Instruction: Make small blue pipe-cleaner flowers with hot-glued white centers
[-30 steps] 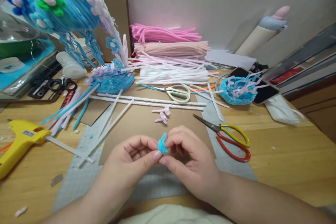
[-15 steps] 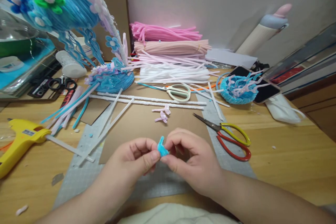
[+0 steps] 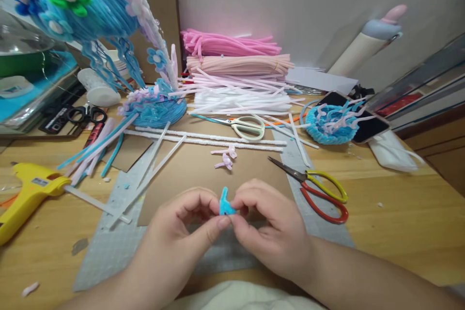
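A fuzzy blue piece point(image 3: 225, 207) is pointing its stem upward above brown cardboard point(image 3: 189, 169), the left hand point(image 3: 178, 227) and right hand point(image 3: 276, 223) pinching it between finger and thumb. A wooden table point(image 3: 399, 213) is stretching toward a gray wall point(image 3: 308, 14).

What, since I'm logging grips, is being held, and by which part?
The left hand and right hand pinch a small blue fuzzy piece by its wider lower part.

Craft workspace: glue gun point(image 3: 34, 193), pipe-cleaner bundles point(image 3: 236, 65), scissors point(image 3: 312, 189), wooden desk point(image 3: 403, 223).
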### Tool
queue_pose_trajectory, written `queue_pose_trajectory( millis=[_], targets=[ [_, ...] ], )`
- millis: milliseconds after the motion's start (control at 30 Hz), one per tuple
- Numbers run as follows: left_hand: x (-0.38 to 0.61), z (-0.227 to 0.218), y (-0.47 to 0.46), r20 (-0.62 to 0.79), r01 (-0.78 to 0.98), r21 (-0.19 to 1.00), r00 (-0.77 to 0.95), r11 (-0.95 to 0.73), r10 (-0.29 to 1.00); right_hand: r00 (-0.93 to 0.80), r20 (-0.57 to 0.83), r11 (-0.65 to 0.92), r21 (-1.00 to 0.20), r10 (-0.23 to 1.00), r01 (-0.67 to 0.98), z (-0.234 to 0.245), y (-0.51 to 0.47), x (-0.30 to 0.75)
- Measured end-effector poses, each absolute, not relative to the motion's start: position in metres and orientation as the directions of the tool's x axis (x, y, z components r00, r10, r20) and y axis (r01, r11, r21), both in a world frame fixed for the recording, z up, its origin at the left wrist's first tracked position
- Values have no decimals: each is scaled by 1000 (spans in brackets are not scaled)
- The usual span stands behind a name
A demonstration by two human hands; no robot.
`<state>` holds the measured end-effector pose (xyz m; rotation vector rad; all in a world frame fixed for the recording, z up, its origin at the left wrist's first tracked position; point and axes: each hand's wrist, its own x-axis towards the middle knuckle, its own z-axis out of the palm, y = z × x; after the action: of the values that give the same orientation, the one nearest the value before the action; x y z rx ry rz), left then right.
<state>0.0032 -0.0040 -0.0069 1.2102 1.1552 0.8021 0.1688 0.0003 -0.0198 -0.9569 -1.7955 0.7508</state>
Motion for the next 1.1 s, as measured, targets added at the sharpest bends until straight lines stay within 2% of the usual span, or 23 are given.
queue_pose_trajectory(
  millis=[233, 400, 600, 800, 900, 1100],
  targets=[
    [-2, -2, -2, 50, 387, 908, 276, -158, 960, -274, 580, 636, -633, 768, 441, -13, 0, 174],
    [-9, 0, -1, 211, 410, 842, 350, -351, 913, -364, 629, 724, -547, 687, 421, -8, 1, 181],
    [-8, -5, -4, 224, 339, 865, 400, -370, 889, -366, 629, 725, -547, 686, 418, -7, 0, 179],
    [-12, 0, -1, 268, 415, 777, 462, -473, 846, -393, 626, 739, -566, 674, 365, -11, 0, 177],
    [-15, 4, 2, 295, 395, 749, 520, -532, 801, -406, 593, 717, -609, 696, 339, -12, 1, 179],
    [-17, 3, 5, 287, 394, 776, 475, -493, 832, -465, 585, 718, -671, 665, 183, -9, 10, 181]
  ],
)
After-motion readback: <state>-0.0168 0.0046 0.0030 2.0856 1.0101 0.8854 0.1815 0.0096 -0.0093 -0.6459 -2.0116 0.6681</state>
